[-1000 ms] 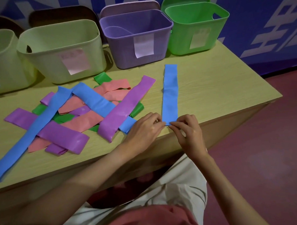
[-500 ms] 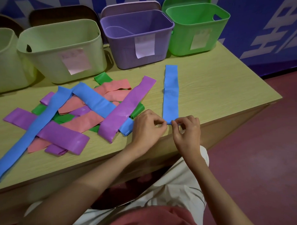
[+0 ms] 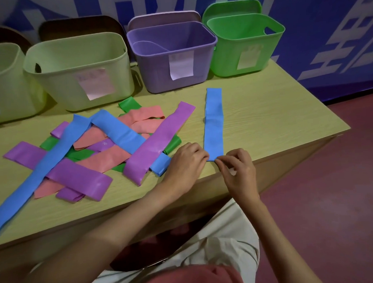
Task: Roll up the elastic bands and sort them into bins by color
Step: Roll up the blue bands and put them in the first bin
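A blue elastic band (image 3: 214, 121) lies flat and straight on the table, its near end at the front edge. My left hand (image 3: 185, 164) and my right hand (image 3: 237, 171) pinch that near end from either side, fingers curled, and the end is folded over a little. To the left sits a pile of bands (image 3: 100, 149): blue, purple, salmon pink and green, crossed over each other. Along the back stand a green bin (image 3: 244, 43), a purple bin (image 3: 173, 56) and two pale green bins (image 3: 80, 71), each with a paper label.
The wooden table (image 3: 265, 116) ends just right of the blue band, with dark red floor beyond. A blue wall runs behind the bins. Lids lean behind the purple and green bins. My lap is below the front edge.
Both hands have curled tighter on the band's near end, and the end has begun folding over. The band's near end has shifted slightly away from the table edge.
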